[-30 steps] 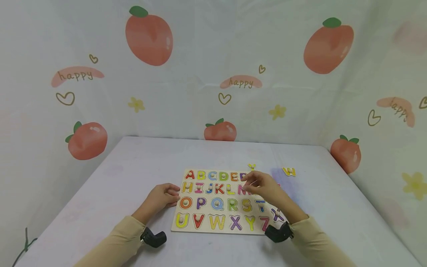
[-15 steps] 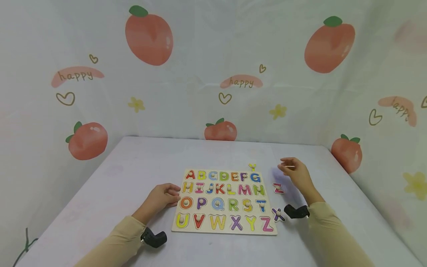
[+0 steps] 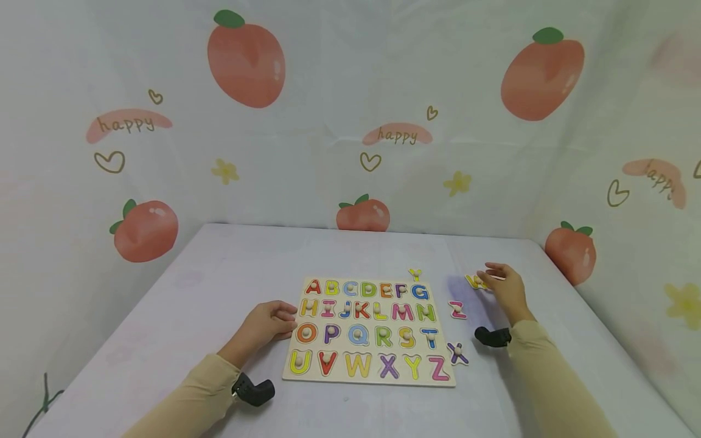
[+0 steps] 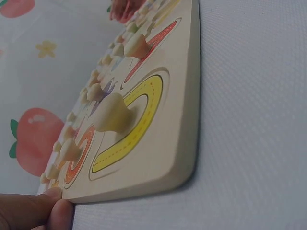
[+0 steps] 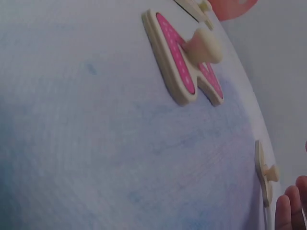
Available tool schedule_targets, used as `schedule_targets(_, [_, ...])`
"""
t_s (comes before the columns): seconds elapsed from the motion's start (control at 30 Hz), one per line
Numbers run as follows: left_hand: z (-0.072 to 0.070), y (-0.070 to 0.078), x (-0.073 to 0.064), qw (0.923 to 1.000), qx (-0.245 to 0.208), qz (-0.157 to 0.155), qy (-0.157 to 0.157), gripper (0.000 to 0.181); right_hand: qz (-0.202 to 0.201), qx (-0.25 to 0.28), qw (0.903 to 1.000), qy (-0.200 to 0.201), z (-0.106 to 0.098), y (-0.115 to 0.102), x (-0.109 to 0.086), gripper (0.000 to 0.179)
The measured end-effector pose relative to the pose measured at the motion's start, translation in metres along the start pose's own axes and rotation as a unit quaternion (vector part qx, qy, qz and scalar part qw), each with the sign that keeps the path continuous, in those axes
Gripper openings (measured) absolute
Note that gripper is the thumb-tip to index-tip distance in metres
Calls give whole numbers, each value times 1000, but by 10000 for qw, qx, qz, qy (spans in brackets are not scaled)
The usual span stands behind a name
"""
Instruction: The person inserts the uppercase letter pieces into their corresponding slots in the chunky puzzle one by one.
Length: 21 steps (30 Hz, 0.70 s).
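Observation:
A wooden alphabet puzzle board lies flat on the table, with knobbed letters in most of its slots; the W, X, Y and Z slots in the bottom row hold no pieces. My left hand grips the board's left edge, thumb and finger pinched at the rim in the left wrist view. At the right, my right hand hovers by the yellow letter W, fingers apart and partly covering it. The right wrist view shows fingertips close to that piece's knob, with a gap between.
A pink letter Z and a purple letter X lie right of the board. Behind its top edge is a yellow letter Y. A white cloth printed with fruit hangs behind the table.
My right hand has moved from over the board to the right and away, reaching the letter W. The left hand stays at the board's edge.

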<state>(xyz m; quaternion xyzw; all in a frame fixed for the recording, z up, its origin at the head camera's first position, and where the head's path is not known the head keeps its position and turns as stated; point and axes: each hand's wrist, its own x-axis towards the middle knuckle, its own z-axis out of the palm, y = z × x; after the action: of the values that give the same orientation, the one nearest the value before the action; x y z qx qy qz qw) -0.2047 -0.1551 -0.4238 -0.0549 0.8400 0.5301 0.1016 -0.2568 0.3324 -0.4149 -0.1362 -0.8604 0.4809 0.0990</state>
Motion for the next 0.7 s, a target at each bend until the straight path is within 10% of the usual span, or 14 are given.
schedule_targets(0.7, [0,0,-2,10000,48,-28,76,31,130,-1010,9914,-820,-2,11,15,36])
